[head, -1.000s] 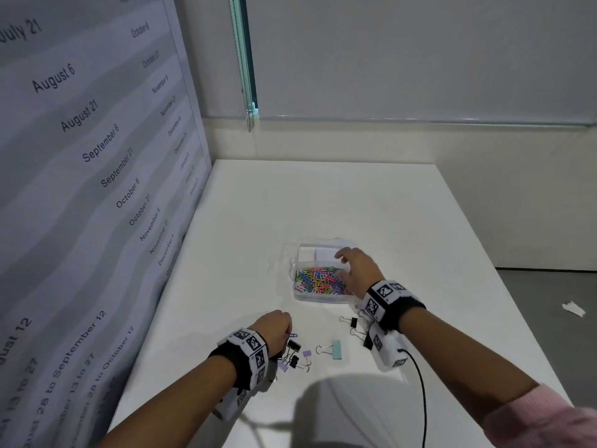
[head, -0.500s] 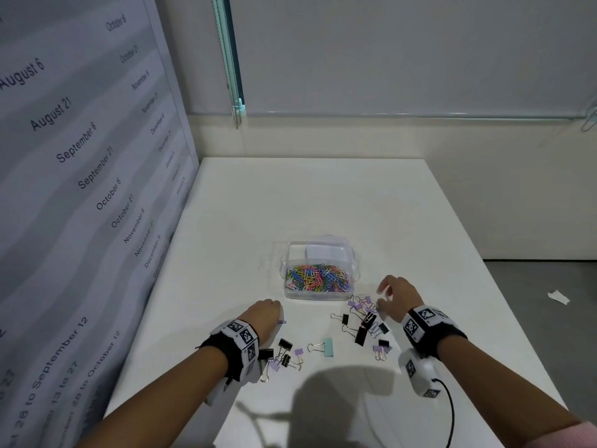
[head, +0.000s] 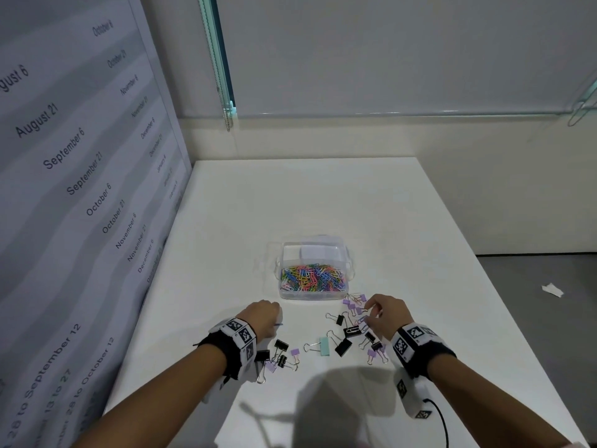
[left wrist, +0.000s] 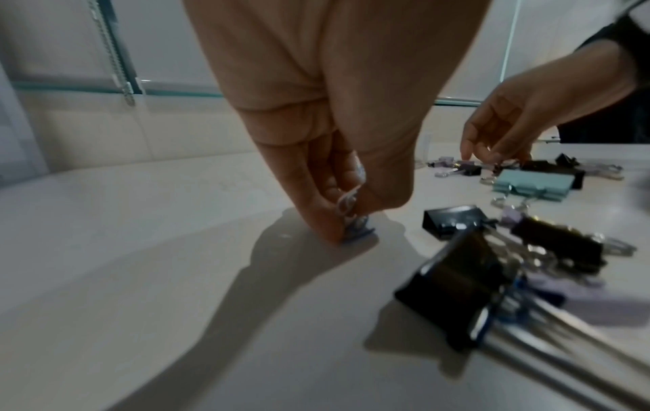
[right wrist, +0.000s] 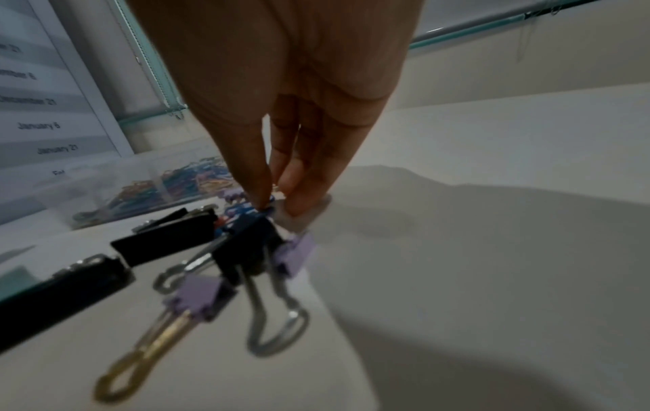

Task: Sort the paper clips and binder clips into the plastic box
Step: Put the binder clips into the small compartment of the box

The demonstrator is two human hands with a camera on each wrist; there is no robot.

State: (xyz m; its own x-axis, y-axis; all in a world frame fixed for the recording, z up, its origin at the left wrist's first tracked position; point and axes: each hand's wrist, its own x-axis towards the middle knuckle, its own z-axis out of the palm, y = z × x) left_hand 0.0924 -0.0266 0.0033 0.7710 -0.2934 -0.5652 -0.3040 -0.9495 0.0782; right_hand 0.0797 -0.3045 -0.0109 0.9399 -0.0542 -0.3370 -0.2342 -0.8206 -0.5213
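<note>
- Nearest the person, a cluster of black and lilac binder clips is seen on the white tabletop, on the near left side of the plastic box.
- A mint binder clip lies flat on the tabletop, nearer than the plastic box and between the two hands.
- More binder clips, black and lilac, are scattered from the near right corner of the plastic box toward the person; one lilac clip with a gold handle is seen close in the right wrist view.
- The left hand is held nearer than the plastic box and to its left, fingertips down on the tabletop, pinching a few paper clips between thumb and fingers.
- The right hand is held just nearer than the plastic box's right corner, its thumb and fingers closing on a small blue clip among the scattered binder clips; whether the clip is actually gripped cannot be told.
- The plastic box is transparent and stands open on the tabletop; its near compartment is filled with coloured paper clips, and its far compartment shows only something white.
- Left of the plastic box, a wall panel printed with dates is seen along the tabletop's edge.
</note>
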